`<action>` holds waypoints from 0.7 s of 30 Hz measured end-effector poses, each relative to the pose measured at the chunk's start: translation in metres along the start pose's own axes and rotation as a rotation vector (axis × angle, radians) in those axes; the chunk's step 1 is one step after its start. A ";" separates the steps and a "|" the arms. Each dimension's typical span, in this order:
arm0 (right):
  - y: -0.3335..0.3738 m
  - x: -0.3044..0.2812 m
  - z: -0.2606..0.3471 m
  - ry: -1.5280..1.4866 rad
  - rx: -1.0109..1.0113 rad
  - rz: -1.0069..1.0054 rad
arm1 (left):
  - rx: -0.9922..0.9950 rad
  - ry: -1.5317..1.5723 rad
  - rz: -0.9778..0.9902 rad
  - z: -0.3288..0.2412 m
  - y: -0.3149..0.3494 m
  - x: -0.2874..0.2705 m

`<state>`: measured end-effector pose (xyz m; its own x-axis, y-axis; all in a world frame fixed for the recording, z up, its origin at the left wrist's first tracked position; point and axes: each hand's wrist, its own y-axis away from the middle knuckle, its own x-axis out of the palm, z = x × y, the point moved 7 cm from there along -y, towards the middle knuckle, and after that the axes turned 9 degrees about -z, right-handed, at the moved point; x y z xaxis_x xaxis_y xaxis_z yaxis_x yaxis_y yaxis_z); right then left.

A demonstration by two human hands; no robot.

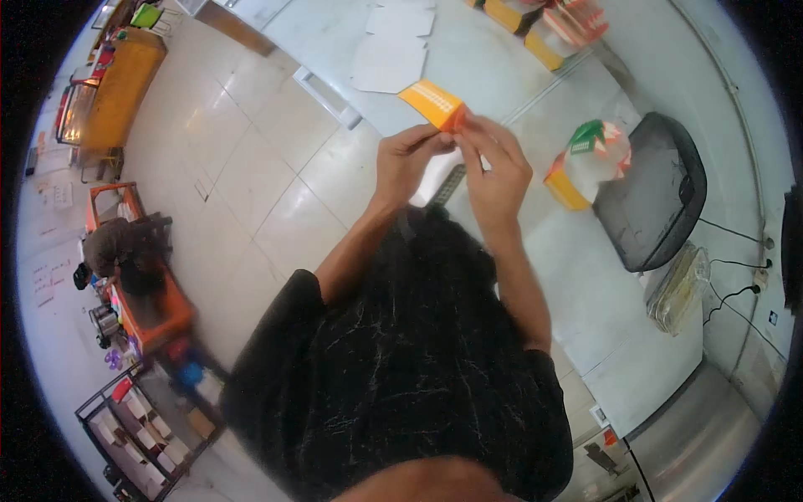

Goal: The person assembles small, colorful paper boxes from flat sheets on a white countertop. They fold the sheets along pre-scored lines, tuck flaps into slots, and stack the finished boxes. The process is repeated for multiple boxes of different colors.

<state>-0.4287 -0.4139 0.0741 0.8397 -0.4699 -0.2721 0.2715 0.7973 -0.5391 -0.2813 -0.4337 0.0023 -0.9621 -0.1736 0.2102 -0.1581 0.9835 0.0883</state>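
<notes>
Between both hands is a small yellow-orange paperboard carton [431, 102], partly folded, with white printing on its side. My left hand [407, 163] pinches its lower edge between thumb and fingers. At the carton's right end, my right hand [497, 167] has its fingers closed on the orange-red part. The fingers hide the carton's lower end. Just beyond it, flat white card blanks [389, 63] with cut flaps lie on the pale table [335, 33]. To the right of my hands, several folded cartons in yellow, green, white and orange [569, 188] sit in a loose group.
More printed cartons [544, 33] lie at the far right of the table. A dark grey padded, rounded item [652, 192] rests near the right wall, beside a plastic-wrapped stack [679, 289] and cables [736, 263]. Off to the left, another person [125, 251] bends over an orange cart [163, 314].
</notes>
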 end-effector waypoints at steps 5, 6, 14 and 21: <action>-0.005 -0.009 -0.016 -0.114 0.106 -0.062 | 0.094 -0.145 -0.029 -0.009 0.001 0.017; -0.007 -0.011 -0.016 -0.099 0.067 -0.069 | 0.125 -0.180 -0.016 -0.007 0.000 0.019; -0.013 -0.023 -0.022 -0.055 -0.058 -0.133 | 0.312 -0.556 0.009 -0.020 0.001 0.042; -0.008 -0.032 -0.032 -0.043 -0.020 -0.217 | 0.105 -0.302 0.103 -0.009 -0.006 0.052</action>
<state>-0.4728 -0.4172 0.0620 0.7824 -0.6124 -0.1138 0.4388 0.6715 -0.5971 -0.3283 -0.4492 0.0214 -0.9941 -0.0657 -0.0866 -0.0640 0.9977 -0.0223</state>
